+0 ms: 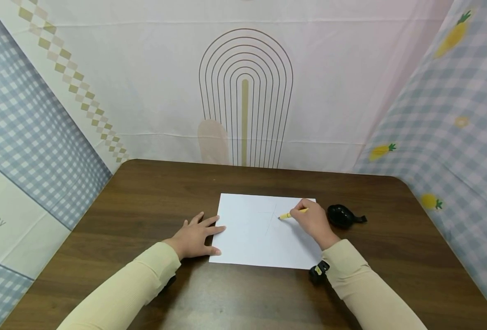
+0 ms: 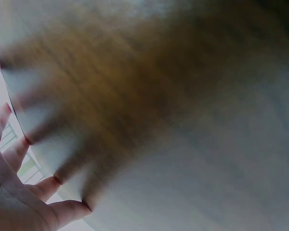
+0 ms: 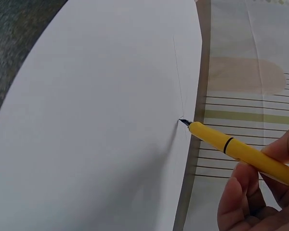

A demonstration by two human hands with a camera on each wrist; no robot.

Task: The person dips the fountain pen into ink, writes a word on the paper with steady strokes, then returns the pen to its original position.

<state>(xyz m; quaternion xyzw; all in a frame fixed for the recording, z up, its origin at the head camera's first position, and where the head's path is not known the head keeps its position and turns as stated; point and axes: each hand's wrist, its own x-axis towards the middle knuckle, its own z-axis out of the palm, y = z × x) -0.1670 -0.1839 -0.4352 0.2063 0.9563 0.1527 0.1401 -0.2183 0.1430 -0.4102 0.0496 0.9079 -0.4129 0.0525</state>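
A sheet of white paper [image 1: 243, 247] lies on the table, marked with a few thin lines. My right hand [image 1: 312, 222] grips a yellow fountain pen [image 1: 286, 215] over the paper's right half. In the right wrist view the pen's dark nib meets the sheet right at the end of a thin line, and a black ring circles the yellow barrel [image 3: 253, 156]. At the paper's left edge my left hand [image 1: 196, 236] rests with fingers spread, thumb and a fingertip on the sheet. The left wrist view shows these fingers [image 2: 70, 211] splayed, their tips pressed to the surface.
To the right of the paper sits a glossy black rounded object [image 1: 341, 216] with a short tail. The brown wooden table [image 1: 157, 192] meets a white printed cloth [image 1: 152, 91] at the back; checked cloth [image 1: 454, 151] hangs at both sides.
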